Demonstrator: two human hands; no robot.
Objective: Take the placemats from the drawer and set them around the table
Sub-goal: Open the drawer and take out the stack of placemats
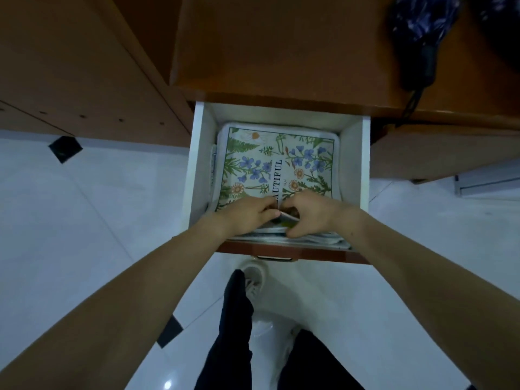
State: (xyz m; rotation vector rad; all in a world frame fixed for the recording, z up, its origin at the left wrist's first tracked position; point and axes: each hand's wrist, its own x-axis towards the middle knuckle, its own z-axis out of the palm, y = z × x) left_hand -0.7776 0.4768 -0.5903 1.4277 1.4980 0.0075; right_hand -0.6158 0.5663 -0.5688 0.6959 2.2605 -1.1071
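An open white-lined drawer (354, 161) holds a stack of placemats (281, 161). The top one is cream with blue and orange flowers, green ferns and the word "BEAUTIFUL". Both my hands are at the stack's near edge, side by side. My left hand (247, 213) pinches the near edge of the placemats, with the thumb under the lifted edge. My right hand (309, 212) curls its fingers over that same edge, right beside the left. The layers beneath show as folded edges at the drawer's front.
The drawer sticks out of a brown wooden cabinet (281, 46). A dark folded umbrella (422, 43) lies on top at the right. White floor tiles (84, 220) with small black insets spread below. My legs and shoes (253, 285) stand just in front of the drawer.
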